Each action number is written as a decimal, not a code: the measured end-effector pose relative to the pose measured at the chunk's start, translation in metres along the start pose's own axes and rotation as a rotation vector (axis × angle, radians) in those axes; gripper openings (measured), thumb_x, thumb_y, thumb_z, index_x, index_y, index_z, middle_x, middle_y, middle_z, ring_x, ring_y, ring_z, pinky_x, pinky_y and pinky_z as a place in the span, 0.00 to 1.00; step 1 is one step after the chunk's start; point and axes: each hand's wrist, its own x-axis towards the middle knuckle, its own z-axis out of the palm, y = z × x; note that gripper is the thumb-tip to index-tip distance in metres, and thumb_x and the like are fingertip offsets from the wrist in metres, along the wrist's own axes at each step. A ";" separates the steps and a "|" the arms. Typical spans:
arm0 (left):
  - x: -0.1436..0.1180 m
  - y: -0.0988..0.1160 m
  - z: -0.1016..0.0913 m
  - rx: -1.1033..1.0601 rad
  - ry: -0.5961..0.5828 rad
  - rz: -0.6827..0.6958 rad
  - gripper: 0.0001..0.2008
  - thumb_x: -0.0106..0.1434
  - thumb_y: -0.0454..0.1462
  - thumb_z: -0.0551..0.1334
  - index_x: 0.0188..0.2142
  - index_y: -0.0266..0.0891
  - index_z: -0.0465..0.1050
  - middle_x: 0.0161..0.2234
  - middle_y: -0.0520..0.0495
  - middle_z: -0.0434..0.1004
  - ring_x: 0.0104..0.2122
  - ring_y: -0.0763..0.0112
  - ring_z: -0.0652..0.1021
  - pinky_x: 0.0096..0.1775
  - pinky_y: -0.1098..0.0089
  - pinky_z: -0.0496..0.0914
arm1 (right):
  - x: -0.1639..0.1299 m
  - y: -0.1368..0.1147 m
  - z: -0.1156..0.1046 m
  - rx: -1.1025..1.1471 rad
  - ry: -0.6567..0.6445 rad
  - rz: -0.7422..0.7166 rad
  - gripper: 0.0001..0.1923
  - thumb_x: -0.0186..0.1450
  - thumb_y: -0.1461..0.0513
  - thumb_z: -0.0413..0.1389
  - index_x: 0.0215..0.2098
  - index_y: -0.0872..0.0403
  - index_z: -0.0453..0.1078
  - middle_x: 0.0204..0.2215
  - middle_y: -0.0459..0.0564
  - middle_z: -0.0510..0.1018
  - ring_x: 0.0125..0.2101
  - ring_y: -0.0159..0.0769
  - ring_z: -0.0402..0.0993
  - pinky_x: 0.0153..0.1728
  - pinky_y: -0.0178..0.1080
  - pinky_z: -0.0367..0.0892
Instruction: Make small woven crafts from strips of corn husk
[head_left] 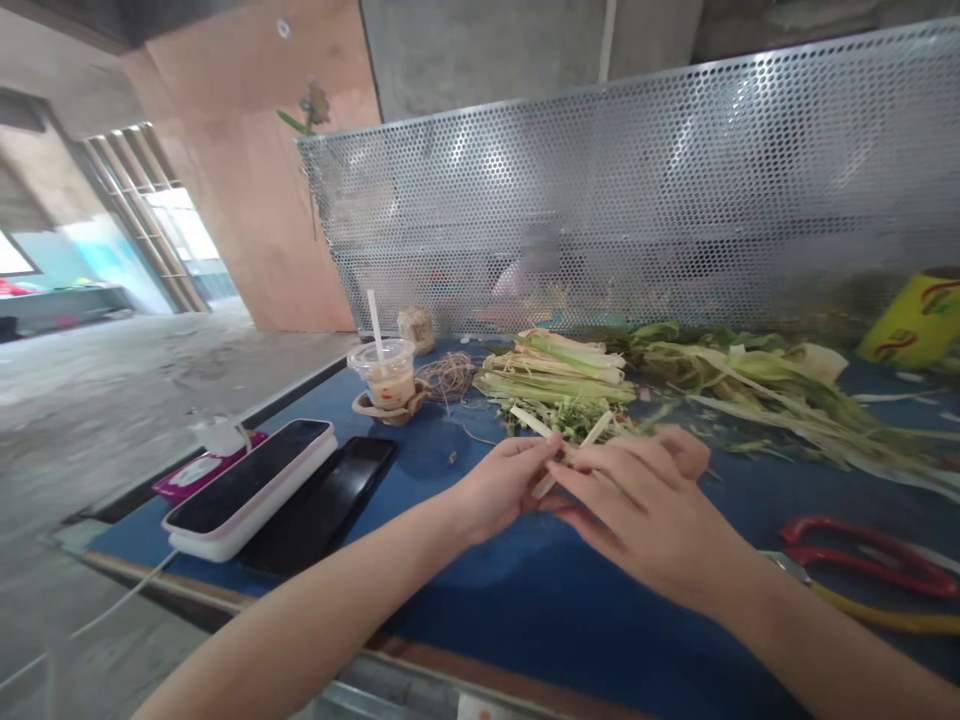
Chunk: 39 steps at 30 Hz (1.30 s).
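Note:
Above the blue tabletop my two hands meet, fingertips together. Between them are narrow pale strips (pixel 598 428), apparently cut from husk or stalk, lying crosswise. My left hand (pixel 499 488) pinches the strips between thumb and fingers where they cross. Close against it, my right hand (pixel 649 505) has bent fingers pressing on the same strips; its fingers partly cover the crossing. Just beyond the fingertips lies a heap of green plant scraps (pixel 577 415). Behind that is a stack of pale green husks (pixel 555 375).
Loose husk leaves (pixel 787 390) spread to the right. Red-handled scissors (pixel 862 550) lie beside my right forearm. A plastic drink cup (pixel 386 380), tangled twine (pixel 448 376), a phone (pixel 255 475) and a black device (pixel 330 500) occupy the left. A perforated metal screen (pixel 637 190) stands behind.

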 end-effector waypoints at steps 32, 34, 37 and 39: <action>-0.006 0.006 0.000 0.301 0.083 0.223 0.18 0.49 0.39 0.66 0.41 0.35 0.73 0.28 0.49 0.75 0.27 0.75 0.74 0.29 0.73 0.69 | 0.004 -0.010 0.007 0.507 0.177 0.507 0.06 0.57 0.68 0.54 0.27 0.51 0.70 0.30 0.48 0.76 0.32 0.33 0.73 0.35 0.36 0.69; -0.005 0.006 0.000 0.289 0.121 0.216 0.19 0.49 0.38 0.66 0.41 0.34 0.72 0.27 0.50 0.74 0.27 0.75 0.73 0.28 0.74 0.69 | 0.004 -0.010 0.009 0.518 0.172 0.552 0.06 0.57 0.67 0.53 0.27 0.51 0.70 0.30 0.48 0.76 0.33 0.34 0.73 0.35 0.37 0.69; -0.005 0.005 0.000 0.284 0.128 0.215 0.21 0.47 0.37 0.67 0.42 0.33 0.71 0.28 0.49 0.74 0.27 0.74 0.73 0.28 0.73 0.69 | 0.004 -0.010 0.010 0.636 0.130 0.728 0.03 0.57 0.65 0.55 0.25 0.51 0.67 0.29 0.47 0.76 0.31 0.34 0.73 0.31 0.36 0.70; -0.004 0.004 -0.001 0.294 0.119 0.239 0.21 0.47 0.36 0.67 0.41 0.33 0.71 0.28 0.48 0.75 0.26 0.75 0.73 0.28 0.73 0.69 | 0.005 -0.010 0.011 0.784 0.099 0.863 0.04 0.56 0.62 0.56 0.24 0.52 0.66 0.28 0.47 0.75 0.27 0.33 0.73 0.28 0.35 0.70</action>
